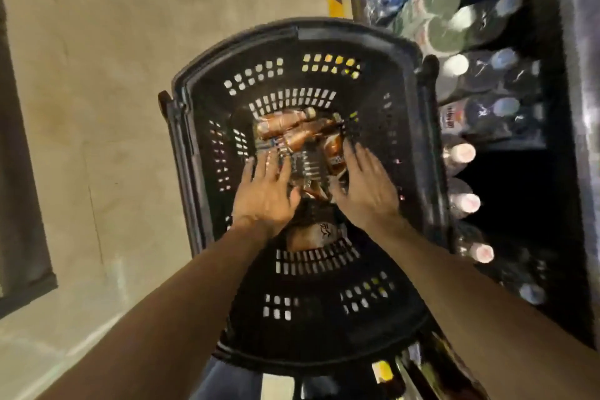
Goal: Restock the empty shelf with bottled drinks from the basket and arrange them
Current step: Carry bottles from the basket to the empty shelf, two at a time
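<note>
- A black plastic basket [324,36] with slotted walls stands on the floor just beside the shelf [552,153], seen from above.
- Brown bottled drinks [292,130] lie on their sides in a heap on the basket's floor.
- The dark shelf holds upright bottles with pale caps [464,153]; part of it is bare.

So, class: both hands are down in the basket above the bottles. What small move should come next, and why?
Probably close each hand on a bottle. The left hand and right hand hover spread over the brown bottles lying in the basket, gripping nothing yet.
</note>
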A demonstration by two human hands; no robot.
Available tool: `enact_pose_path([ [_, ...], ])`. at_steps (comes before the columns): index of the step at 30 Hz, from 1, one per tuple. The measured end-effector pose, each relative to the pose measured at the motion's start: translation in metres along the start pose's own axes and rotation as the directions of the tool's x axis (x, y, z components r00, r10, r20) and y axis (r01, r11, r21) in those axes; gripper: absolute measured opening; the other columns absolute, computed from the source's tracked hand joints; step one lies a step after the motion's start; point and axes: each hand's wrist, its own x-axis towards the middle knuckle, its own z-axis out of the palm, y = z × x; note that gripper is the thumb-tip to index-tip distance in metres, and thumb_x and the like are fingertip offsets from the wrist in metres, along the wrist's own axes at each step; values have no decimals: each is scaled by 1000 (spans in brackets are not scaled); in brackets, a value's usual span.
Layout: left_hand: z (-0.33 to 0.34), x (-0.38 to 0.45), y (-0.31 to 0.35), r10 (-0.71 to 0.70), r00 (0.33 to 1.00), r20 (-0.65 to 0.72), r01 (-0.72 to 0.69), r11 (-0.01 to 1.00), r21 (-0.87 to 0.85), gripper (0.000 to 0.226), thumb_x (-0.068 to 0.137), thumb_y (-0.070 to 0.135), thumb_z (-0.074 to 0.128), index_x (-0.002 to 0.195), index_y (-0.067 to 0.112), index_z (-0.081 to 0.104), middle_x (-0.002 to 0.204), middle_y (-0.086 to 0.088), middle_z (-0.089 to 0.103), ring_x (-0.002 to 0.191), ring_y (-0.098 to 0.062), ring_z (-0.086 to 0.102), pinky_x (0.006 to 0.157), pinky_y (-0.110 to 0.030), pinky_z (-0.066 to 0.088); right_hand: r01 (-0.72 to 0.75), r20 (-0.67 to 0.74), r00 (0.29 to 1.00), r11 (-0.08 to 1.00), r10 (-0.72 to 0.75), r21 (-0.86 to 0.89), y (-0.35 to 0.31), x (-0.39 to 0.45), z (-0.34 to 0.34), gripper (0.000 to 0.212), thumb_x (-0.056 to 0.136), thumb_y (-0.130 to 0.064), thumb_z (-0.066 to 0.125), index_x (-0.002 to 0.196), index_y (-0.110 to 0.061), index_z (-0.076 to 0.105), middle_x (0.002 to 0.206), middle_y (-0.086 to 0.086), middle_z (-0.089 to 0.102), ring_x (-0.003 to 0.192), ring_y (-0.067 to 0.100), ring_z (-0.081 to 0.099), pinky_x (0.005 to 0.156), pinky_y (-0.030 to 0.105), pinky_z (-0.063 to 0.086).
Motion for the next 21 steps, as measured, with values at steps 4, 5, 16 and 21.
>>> enact_pose_path([
  [4,59,55,-1,70,997,35,-71,997,16,69,104,51,19,161,14,1,168,-15,-3,155,-30,-3,126,-47,0,-24,36,999,999,23,29,15,50,60,77,104,-48,43,165,-18,6,171,11,10,157,28,10,126,41,12],
  [5,72,68,0,90,995,33,-91,995,32,70,104,52,19,161,14,3,168,-16,0,155,-31,-1,126,-47,1,-34,44,998,999,33,33,19,61,73,77,105,-47,44,165,-18,6,171,11,9,157,28,9,126,41,13],
  [16,149,135,-3,275,960,49,-279,939,203,78,96,56,46,158,14,23,159,-16,32,146,-31,30,120,-43,22,-101,-166,982,993,89,-65,38,124,172,99,93,-24,72,163,-13,4,166,23,19,152,34,24,119,40,33],
  [21,147,137,-1,336,942,12,-333,927,171,55,94,35,58,143,14,43,138,-9,53,126,-30,50,111,-42,34,-123,-343,936,985,75,-120,40,133,185,83,83,-7,79,154,-6,35,144,27,52,125,37,58,93,41,57],
])
